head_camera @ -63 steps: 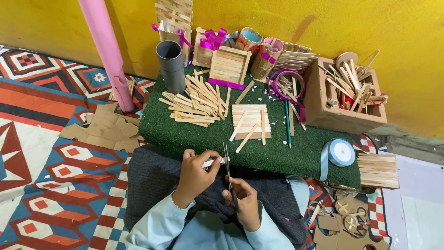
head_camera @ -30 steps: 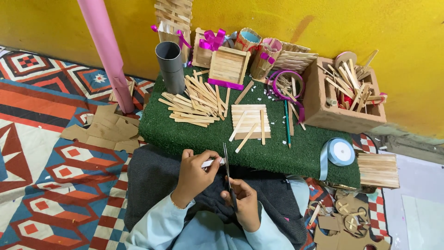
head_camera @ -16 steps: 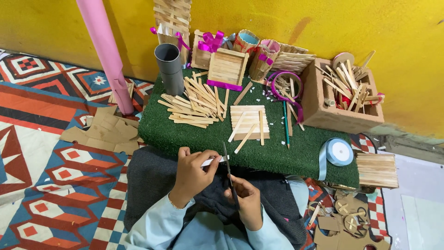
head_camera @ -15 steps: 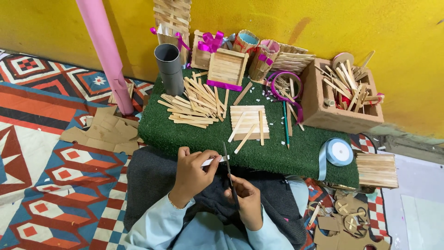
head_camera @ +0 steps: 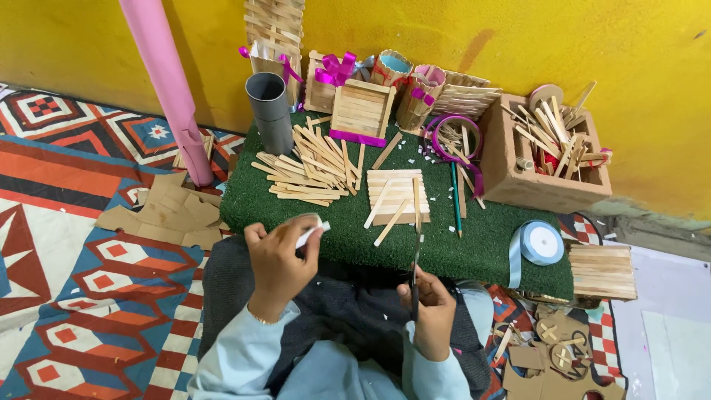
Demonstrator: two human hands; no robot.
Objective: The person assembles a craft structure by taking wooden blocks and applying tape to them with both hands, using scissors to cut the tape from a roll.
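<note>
Gripping small white strip (head_camera: 311,234) in left hand (head_camera: 280,261), above lap; right hand (head_camera: 429,311) clenched on scissors (head_camera: 416,278), blades upright, just right of strip, near counter (head_camera: 489,248) edge.

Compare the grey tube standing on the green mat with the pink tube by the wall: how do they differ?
The grey tube is short and stands upright on the green mat, its open top showing; the pink tube is much longer, leans slightly, stands off the mat beside the cardboard scraps, and its top runs out of the frame. The grey tube looks wider than the pink one. Both are plain, round tubes near the yellow wall.
</note>
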